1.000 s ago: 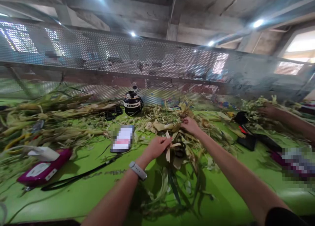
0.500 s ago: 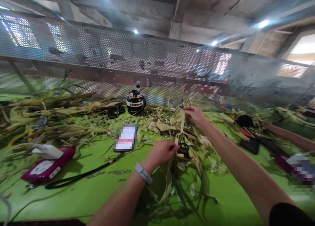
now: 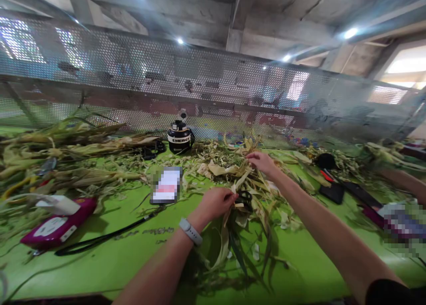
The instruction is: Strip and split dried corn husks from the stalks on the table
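Note:
In the head view, my left hand (image 3: 218, 203) is closed, thumb and fingertips pinching the end of a pale corn husk strip (image 3: 242, 179). The strip runs up and right toward my right hand (image 3: 262, 162), whose fingers are pressed together on husk at the pile. Dry corn husks (image 3: 218, 168) lie in a loose heap behind and between my hands. Right beside my left fingertips is a black looped object (image 3: 245, 198), partly covered by husk; its kind cannot be made out. Long husk strips (image 3: 223, 247) hang below it over the green table (image 3: 133, 269).
A phone (image 3: 166, 185) with a black strap lies left of my hands, near a purple power strip (image 3: 60, 225). A black bottle (image 3: 179, 136) stands behind, before a perforated metal screen (image 3: 213, 87). More husks (image 3: 83, 143) pile at left. Another person's arm (image 3: 402, 183) reaches in at right.
My right hand has come down slightly, and the husk piece that stood up at its fingers is lower. My left hand keeps its pinch. The view has shifted slightly.

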The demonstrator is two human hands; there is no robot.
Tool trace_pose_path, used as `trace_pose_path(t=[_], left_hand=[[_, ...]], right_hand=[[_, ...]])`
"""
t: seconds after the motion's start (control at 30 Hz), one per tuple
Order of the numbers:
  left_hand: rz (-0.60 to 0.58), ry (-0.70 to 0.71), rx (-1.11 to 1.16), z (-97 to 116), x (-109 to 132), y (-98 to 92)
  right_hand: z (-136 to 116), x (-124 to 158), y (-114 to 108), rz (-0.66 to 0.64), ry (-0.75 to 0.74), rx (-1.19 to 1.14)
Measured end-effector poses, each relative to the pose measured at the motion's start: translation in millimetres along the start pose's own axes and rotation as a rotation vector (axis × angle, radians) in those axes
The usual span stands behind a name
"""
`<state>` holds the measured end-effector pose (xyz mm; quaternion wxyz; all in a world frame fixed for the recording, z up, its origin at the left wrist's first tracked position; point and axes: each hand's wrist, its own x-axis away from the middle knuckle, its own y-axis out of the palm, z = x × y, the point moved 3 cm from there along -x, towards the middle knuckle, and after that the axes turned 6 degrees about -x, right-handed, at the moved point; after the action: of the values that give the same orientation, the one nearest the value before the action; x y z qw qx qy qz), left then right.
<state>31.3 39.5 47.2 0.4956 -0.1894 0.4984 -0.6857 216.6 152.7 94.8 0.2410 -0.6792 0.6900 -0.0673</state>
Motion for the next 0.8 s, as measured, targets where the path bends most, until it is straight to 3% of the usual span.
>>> trace_pose_path(t=[0.17, 0.3, 0.47, 0.53, 0.67, 0.8], left_hand=[[0.022, -0.019, 0.003, -0.8, 0.2, 0.6], [0.047, -0.059, -0.012, -2.8, 0.0, -4.0], [0.351, -0.228, 0.001, -17.5, -0.2, -27.2], [0.382, -0.310, 0.017, -25.0, 0.2, -34.8], [0.237, -0.433, -0.034, -35.6, 1.8, -41.2], [0.007, -0.394, -0.080, -40.7, 2.6, -37.3]], right_hand=[[2.4, 6.7, -15.3, 0.081, -0.086, 0.239], [-1.0, 17.1, -13.5, 0.117, -0.181, 0.382], [0.2, 25.6, -7.9, 0.178, -0.224, 0.481], [1.2, 26.7, -8.0, 0.206, -0.209, 0.500], [-3.6, 35.1, -1.0, 0.166, -0.247, 0.481], [-15.0, 55.5, 24.7, -0.164, -0.347, 0.357]])
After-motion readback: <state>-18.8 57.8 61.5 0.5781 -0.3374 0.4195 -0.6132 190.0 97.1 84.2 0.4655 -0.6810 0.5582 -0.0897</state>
